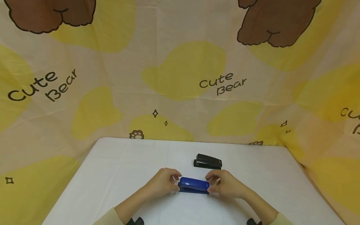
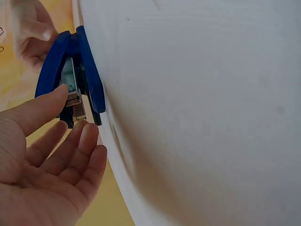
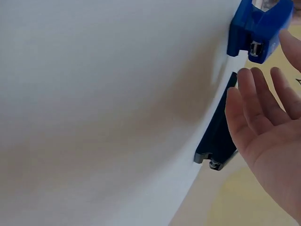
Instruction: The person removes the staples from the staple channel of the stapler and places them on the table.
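A blue stapler [image 1: 194,183] lies lengthwise across the white table between two bare hands. At its left end is the left hand [image 1: 163,182], fingers loosely bent; in the left wrist view its thumb overlaps the stapler [image 2: 95,89], and contact is hard to tell. The right hand [image 1: 225,184] is by the other end with thumb and fingers apart. The right wrist view has that hand [image 3: 273,127] with relaxed fingers just short of the blue stapler [image 3: 273,23]. Behind stands a black stapler [image 1: 208,161], which the right fingers partly hide in the right wrist view.
The white table [image 1: 135,156] has rounded far corners. A yellow and beige cloth [image 1: 180,118] printed with bears and lettering hangs behind and beside it. Dark wrist-worn pieces [image 1: 136,221] show under both forearms at the bottom edge.
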`<state>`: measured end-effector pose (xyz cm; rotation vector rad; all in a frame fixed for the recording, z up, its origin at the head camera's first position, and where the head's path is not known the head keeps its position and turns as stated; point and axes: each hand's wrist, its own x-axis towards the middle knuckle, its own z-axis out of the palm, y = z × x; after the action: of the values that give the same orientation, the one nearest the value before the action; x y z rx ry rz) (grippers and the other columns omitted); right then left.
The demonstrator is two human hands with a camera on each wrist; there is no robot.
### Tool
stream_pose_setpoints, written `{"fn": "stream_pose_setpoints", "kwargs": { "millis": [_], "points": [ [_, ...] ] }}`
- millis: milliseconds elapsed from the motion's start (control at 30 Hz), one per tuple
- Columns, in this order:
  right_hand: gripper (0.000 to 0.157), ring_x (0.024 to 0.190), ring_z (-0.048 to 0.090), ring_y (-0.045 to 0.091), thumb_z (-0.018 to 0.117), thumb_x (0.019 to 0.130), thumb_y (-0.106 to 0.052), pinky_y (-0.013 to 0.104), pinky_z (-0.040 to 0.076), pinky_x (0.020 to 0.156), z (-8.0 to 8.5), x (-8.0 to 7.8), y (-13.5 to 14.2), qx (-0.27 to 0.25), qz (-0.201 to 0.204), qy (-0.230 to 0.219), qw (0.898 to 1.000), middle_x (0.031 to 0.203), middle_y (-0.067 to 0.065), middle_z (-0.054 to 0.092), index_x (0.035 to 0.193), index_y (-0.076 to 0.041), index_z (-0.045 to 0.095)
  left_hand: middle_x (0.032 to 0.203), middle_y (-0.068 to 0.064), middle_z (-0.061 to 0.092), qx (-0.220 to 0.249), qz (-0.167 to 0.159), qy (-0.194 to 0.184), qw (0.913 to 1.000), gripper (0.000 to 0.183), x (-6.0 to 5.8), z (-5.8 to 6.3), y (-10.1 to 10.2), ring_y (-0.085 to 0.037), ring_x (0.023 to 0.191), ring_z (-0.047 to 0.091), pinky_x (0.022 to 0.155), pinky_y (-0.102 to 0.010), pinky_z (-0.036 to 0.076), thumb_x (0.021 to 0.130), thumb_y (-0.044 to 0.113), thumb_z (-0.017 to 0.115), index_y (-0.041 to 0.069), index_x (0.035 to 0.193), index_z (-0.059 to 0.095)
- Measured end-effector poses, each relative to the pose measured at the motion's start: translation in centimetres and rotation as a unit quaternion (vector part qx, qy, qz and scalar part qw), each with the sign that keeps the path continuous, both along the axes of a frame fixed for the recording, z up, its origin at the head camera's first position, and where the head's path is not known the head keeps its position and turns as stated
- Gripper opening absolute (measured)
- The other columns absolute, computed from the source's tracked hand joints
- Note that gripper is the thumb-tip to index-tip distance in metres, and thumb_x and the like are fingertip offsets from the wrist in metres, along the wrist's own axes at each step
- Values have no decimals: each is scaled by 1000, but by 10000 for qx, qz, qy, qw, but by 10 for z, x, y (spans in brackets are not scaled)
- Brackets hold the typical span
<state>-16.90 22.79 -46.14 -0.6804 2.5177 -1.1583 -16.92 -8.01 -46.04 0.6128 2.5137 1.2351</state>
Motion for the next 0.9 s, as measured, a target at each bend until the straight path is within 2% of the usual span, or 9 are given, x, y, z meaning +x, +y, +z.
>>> {"fn": "stream_pose_setpoints", "kwargs": {
  "millis": [133,400,633,900],
  "points": [
    [37,101,66,21,87,85,-19,30,54,84,5,-3,-4,-188,-63,210,9996,113,4,71,116,-5,71,93,0,68,-122,-1,16,9999,40,-3,-4,-3,-16,82,57,75,-34,50,77,6,89,1,114,75],
    [41,103,66,23,87,86,-22,31,53,85,5,-6,-20,-306,-91,209,9993,115,8,72,118,-3,72,86,1,66,-132,69,-75,9999,35,-4,-9,0,-16,80,57,73,-33,48,78,5,88,0,110,76],
    [37,101,64,19,88,86,-22,33,51,87,3,-5,-31,-235,-97,172,9995,111,-2,71,116,-7,73,78,3,62,-108,33,-64,9999,31,-4,-11,3,-15,75,55,66,-30,44,77,3,88,-1,106,78],
    [35,96,61,15,88,85,-21,30,51,83,0,-3,-41,-215,44,126,9997,105,-7,68,116,-13,74,80,1,62,-218,115,-25,9997,27,-3,-11,5,-16,78,54,71,-32,45,76,3,89,1,101,79]
  ]
}}
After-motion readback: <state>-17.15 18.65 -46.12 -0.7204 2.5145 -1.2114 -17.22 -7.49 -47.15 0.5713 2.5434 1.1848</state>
